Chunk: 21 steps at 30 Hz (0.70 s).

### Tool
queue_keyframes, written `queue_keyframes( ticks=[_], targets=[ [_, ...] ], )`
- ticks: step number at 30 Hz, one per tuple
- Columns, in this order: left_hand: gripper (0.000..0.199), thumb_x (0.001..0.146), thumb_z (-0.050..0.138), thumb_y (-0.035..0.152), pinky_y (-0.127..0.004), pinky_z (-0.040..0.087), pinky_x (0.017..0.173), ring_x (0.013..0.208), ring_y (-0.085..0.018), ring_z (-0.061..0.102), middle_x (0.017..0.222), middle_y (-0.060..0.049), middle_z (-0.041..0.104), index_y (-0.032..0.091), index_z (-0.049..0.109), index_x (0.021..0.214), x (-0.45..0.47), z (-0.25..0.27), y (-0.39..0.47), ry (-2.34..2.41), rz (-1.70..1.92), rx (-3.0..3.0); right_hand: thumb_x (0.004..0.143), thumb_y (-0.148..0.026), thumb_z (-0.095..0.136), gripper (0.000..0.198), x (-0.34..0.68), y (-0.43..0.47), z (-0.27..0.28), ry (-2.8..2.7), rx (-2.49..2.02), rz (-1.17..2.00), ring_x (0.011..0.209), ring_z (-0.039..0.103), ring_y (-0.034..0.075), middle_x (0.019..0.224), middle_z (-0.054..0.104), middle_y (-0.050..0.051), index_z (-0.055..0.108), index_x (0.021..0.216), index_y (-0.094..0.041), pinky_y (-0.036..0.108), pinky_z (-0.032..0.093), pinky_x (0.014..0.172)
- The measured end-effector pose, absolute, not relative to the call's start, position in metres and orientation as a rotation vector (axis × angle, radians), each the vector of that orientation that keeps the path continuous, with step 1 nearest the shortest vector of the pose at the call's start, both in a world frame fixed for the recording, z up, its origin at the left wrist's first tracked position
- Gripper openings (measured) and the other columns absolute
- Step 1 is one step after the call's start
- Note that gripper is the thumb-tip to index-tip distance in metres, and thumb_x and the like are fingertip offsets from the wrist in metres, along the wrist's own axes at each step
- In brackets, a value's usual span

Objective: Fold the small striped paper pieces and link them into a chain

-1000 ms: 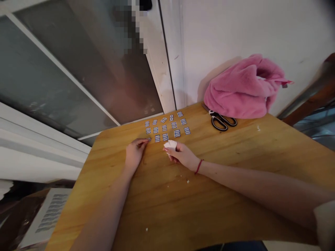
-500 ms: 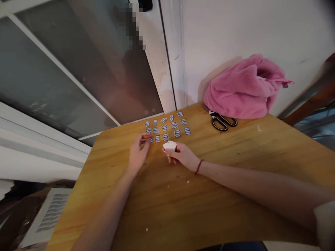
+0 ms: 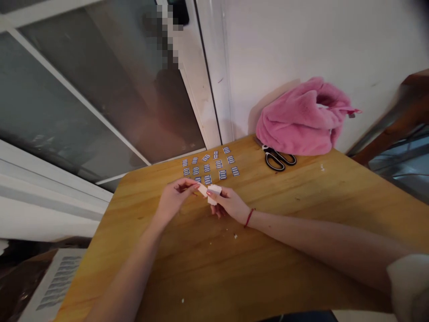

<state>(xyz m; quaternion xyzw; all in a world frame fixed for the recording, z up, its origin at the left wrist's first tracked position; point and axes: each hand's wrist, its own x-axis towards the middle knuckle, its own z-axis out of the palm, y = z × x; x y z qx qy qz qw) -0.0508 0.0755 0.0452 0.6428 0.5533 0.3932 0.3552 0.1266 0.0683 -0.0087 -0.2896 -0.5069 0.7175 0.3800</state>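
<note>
A small, narrow white paper slip (image 3: 202, 189) is pinched between the thumb and forefinger of the left hand (image 3: 174, 197), just off those fingertips on the side facing the right hand (image 3: 234, 205). Its long axis slants from the left fingertips down toward the right hand, its far end at the edge of a small stack of white paper cards (image 3: 214, 197). Whether slip and stack touch or merely overlap, I cannot tell. The left hand is the nearer to the slip, since it grips it; the right hand is clamped on the stack, thumb on top. There is one slip and one stack, whose cards cannot be counted.

Just beyond both hands lie small rectangular blue-and-white printed cards (image 3: 207, 168) in three rough rows; fourteen show, and the left hand may hide more. One red string bracelet (image 3: 249, 218) circles the right wrist.

Farther out, beyond the right hand and to its right, are one pair of black-and-white-handled scissors (image 3: 275, 160) and one pink plush cloth bundle (image 3: 300, 118) just behind them. All rest on one yellowish wooden table (image 3: 268, 273) beneath the hands.
</note>
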Motion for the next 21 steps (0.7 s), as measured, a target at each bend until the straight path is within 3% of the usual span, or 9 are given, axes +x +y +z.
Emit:
queue_keyframes(
  ticks=[4, 7, 15, 21],
  targets=[
    [0.025, 0.074, 0.057, 0.041, -0.029, 0.050, 0.065, 0.067, -0.016, 0.063, 0.081, -0.003, 0.068, 0.020, 0.066, 0.084, -0.093, 0.044, 0.105, 2.011, 1.335, 1.735, 0.078, -0.051, 0.052, 0.039, 0.126, 0.068, -0.009, -1.258, -0.742, 1.884, 0.034, 0.042, 0.005, 0.046, 0.049, -0.005, 0.056, 0.087, -0.013, 0.016, 0.035, 0.035],
    [0.030, 0.077, 0.052, 0.042, -0.033, 0.049, 0.068, 0.067, -0.018, 0.062, 0.082, -0.005, 0.068, 0.017, 0.066, 0.086, -0.117, 0.032, 0.134, 2.258, 1.354, 1.843, 0.079, -0.050, 0.051, 0.037, 0.127, 0.067, -0.008, -1.278, -0.766, 1.870, 0.034, 0.039, 0.005, 0.043, 0.045, -0.006, 0.057, 0.086, -0.014, 0.015, 0.034, 0.035],
    [0.026, 0.081, 0.043, 0.029, -0.040, 0.045, 0.084, 0.096, -0.027, 0.058, 0.099, -0.009, 0.066, 0.021, 0.064, 0.093, -0.128, -0.006, 0.164, 2.158, 0.707, 2.344, 0.080, -0.048, 0.050, 0.036, 0.127, 0.068, -0.012, -1.291, -0.746, 1.851, 0.037, 0.039, 0.005, 0.047, 0.044, -0.005, 0.058, 0.087, -0.013, 0.016, 0.035, 0.036],
    [0.029, 0.080, 0.043, 0.024, -0.041, 0.043, 0.087, 0.102, -0.027, 0.055, 0.107, -0.011, 0.061, 0.019, 0.056, 0.104, -0.127, -0.002, 0.157, 2.169, 0.674, 2.420, 0.080, -0.041, 0.052, 0.030, 0.126, 0.068, -0.011, -1.295, -0.750, 1.844, 0.038, 0.039, 0.005, 0.047, 0.045, -0.005, 0.057, 0.087, -0.012, 0.017, 0.035, 0.037]
  ],
)
